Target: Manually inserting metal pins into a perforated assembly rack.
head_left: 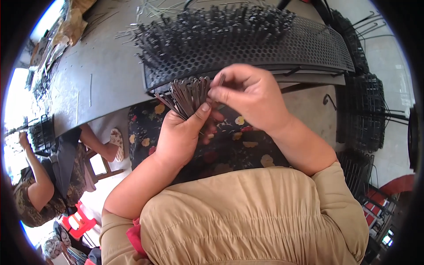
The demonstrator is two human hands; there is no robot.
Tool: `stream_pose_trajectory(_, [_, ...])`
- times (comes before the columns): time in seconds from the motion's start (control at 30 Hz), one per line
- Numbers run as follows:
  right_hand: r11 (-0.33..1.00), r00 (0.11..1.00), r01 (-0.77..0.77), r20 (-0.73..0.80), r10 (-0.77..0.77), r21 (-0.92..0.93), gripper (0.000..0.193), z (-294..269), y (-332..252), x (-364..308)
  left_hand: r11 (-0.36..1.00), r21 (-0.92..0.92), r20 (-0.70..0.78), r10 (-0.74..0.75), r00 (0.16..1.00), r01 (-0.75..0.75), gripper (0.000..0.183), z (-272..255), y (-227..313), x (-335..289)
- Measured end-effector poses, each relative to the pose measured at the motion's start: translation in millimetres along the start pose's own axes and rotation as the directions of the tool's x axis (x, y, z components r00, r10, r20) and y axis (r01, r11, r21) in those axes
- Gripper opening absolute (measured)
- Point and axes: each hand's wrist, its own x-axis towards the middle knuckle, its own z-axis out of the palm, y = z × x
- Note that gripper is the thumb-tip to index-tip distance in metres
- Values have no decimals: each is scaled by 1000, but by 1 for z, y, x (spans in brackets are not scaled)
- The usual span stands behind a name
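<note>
Beyond the person's lap, a grey bench (110, 84) runs across, its near edge facing the body. Just off that edge, a bundle of thin dark metal strips (183, 98) fans upward in the left hand (176, 130), thumb pressed across the strips and fingers curled behind them. Beside the bundle's upper ends, the right hand (251, 95) pinches a dark strip (222, 79) between thumb and fingers, slightly blurred. Below both spreads a dark floral cloth (238, 152). Along the bench's near edge lies a black perforated panel (320, 51), with many dark pieces (198, 33) standing crowded on its far and left parts. Brown paper (73, 22) sits toward the bench's far left corner. Past its left end, a co-worker (33, 190) sits near a red stool (79, 223); dark wire racks (369, 110) stand off the right end.
</note>
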Motion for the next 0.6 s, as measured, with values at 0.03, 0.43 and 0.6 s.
stream_pose_trajectory(0.03, [999, 998, 41, -52, -39, 29, 17, 5, -7, 7, 998, -30, -69, -58, 996, 56, 16, -5, 4, -4])
stream_pose_trajectory(0.43, [357, 472, 712, 36, -881, -604, 32, 72, -23, 97, 986, -168, -106, 6, 994, -24, 17, -74, 11, -22])
stream_pose_trajectory(0.6, [440, 512, 695, -39, -858, -569, 29, 84, -15, 103, 987, -148, -18, 56, 998, -58, 19, -90, 10, -18])
